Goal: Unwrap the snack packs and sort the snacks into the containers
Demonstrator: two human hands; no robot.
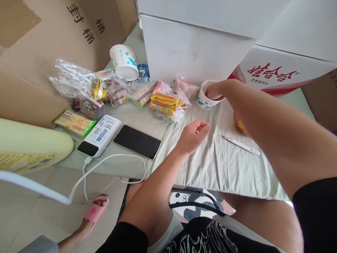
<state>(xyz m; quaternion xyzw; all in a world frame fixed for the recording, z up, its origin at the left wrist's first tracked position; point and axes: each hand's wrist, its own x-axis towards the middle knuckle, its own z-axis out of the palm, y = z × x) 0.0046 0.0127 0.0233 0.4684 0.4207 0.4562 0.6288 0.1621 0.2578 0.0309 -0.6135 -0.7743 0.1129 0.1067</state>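
My right hand [213,91] reaches down into a white paper cup [206,102] with blue leaf prints, standing near the white box. Its fingers are hidden inside the cup. In front of the cup, my left hand [194,136] rests on the cloth with its fingers curled in, and nothing shows in it. Left of the cup lie yellow-wrapped snack packs [165,102] and a clear bag with pink contents [185,88]. A slim white-handled tool with a metal tip [241,145] lies under my right forearm, by a partly hidden orange-red packet [240,124].
A second paper cup [124,62] lies tipped among several bagged snacks. Nearer are a black phone [137,141], a white power bank [100,135] with a white cable, and a pale yellow container [31,140]. Cartons [189,49] line the back. Another person's foot in a pink slipper [96,212] shows below.
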